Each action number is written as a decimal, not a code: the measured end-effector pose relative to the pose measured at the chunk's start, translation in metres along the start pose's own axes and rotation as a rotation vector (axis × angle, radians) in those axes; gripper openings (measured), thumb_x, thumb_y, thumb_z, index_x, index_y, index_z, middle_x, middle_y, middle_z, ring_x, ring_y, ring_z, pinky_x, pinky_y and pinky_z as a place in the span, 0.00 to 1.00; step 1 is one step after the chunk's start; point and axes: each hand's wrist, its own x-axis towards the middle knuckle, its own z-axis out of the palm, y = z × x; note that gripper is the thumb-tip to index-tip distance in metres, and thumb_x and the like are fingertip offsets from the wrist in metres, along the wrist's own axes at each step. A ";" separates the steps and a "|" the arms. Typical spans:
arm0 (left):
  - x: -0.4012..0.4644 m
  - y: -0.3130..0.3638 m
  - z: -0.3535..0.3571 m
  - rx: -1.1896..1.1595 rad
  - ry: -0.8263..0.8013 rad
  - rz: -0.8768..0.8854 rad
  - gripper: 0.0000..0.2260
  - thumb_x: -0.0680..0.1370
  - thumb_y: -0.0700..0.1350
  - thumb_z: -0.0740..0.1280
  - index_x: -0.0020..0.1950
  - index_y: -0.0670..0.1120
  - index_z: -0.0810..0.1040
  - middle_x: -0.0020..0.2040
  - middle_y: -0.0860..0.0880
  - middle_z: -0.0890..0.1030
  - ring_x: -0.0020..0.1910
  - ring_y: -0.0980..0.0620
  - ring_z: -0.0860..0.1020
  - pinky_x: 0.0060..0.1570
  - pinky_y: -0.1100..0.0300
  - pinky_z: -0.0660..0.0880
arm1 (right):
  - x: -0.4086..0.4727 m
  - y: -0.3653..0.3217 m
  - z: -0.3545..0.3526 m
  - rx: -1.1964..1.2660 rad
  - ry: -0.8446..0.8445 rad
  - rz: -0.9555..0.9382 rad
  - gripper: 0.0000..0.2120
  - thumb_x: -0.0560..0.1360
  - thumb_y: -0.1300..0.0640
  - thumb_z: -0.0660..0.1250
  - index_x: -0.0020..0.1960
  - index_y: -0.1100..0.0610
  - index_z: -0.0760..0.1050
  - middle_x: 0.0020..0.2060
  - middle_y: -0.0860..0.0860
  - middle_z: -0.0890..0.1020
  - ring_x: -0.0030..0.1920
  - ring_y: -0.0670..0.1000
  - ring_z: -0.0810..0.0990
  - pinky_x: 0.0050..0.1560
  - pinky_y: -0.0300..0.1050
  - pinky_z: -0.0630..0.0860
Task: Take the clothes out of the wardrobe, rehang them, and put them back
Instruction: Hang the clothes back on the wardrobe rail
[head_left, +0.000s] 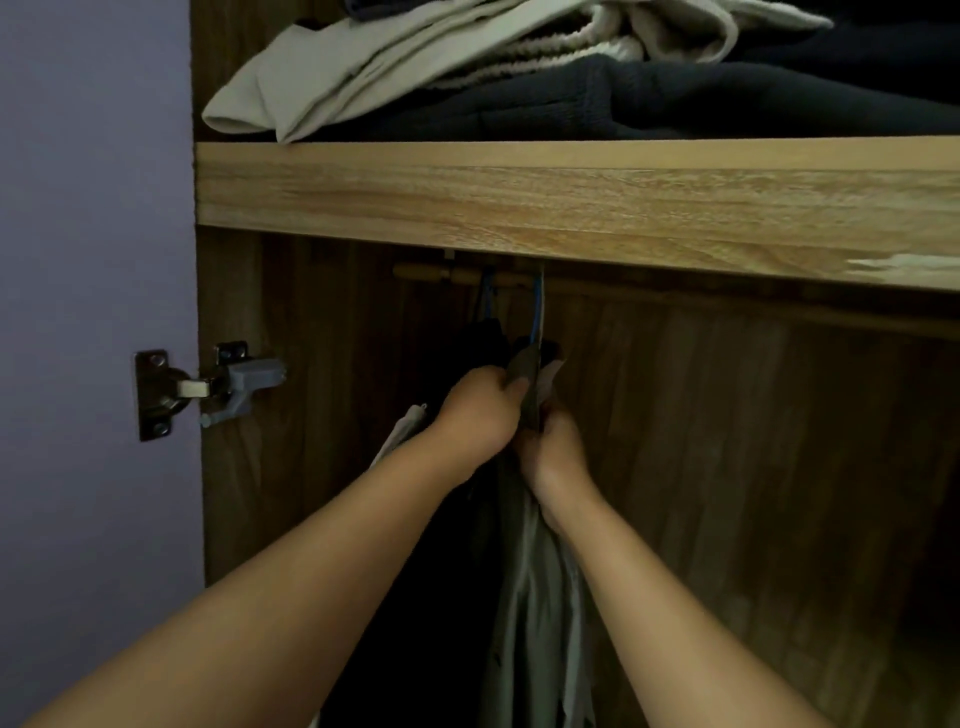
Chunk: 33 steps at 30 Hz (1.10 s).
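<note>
I am reaching into a home wardrobe, in what looks like a bedroom. Just above my fingers runs a wooden hanging rail with blue hanger hooks over it, and dark and pale garments hang down below my wrists. Higher up, a thick wood-grain shelf carries loosely folded household clothes: beige pieces and dark navy knitwear. Behind my fingers is the darker wood-grain back panel. To the left of them a metal door hinge joins the cabinet side to a lilac-painted surface, a domestic colour.
</note>
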 end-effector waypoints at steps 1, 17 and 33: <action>0.009 0.001 0.006 -0.117 -0.025 -0.076 0.13 0.81 0.48 0.58 0.56 0.42 0.76 0.55 0.43 0.79 0.56 0.45 0.77 0.54 0.54 0.73 | -0.001 0.004 -0.002 -0.021 -0.003 0.000 0.12 0.78 0.64 0.60 0.60 0.64 0.70 0.55 0.59 0.77 0.57 0.59 0.76 0.52 0.46 0.72; 0.035 0.004 0.031 -0.031 -0.121 -0.201 0.18 0.78 0.43 0.63 0.66 0.38 0.69 0.60 0.39 0.75 0.57 0.45 0.75 0.38 0.63 0.71 | -0.002 0.018 -0.024 0.122 -0.123 -0.036 0.13 0.76 0.67 0.62 0.59 0.59 0.73 0.51 0.54 0.80 0.54 0.51 0.78 0.56 0.41 0.74; 0.014 0.006 0.035 -0.518 -0.103 -0.077 0.10 0.79 0.35 0.57 0.41 0.40 0.75 0.36 0.44 0.76 0.34 0.52 0.75 0.28 0.68 0.73 | -0.015 -0.002 -0.041 0.716 -0.177 0.082 0.10 0.78 0.67 0.59 0.57 0.58 0.73 0.50 0.57 0.81 0.48 0.53 0.80 0.51 0.44 0.76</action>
